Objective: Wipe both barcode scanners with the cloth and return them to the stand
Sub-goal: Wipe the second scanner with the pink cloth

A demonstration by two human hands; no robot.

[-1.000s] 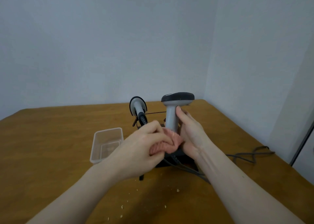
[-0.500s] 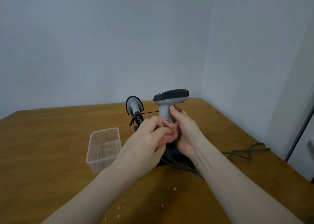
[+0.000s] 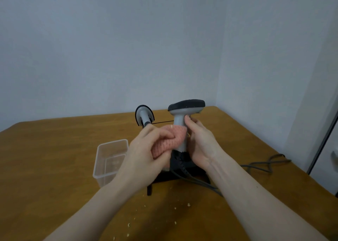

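stand [image 3: 190, 169]: mostly hidden by hands | right fingers: behind scanner handle [image 3: 180, 131]

A plain indoor room, possibly an office, is seen. A wooden desk [image 3: 54, 167] is set into a corner of bare pale walls [image 3: 109, 48]; barcode scanners [image 3: 184, 111] are kept on it.

On the desk [image 3: 54, 167], the tub [image 3: 109, 160] sits at 9 o'clock from the stand [image 3: 182, 169]; the cables [image 3: 265, 164] trail off at 3 o'clock.
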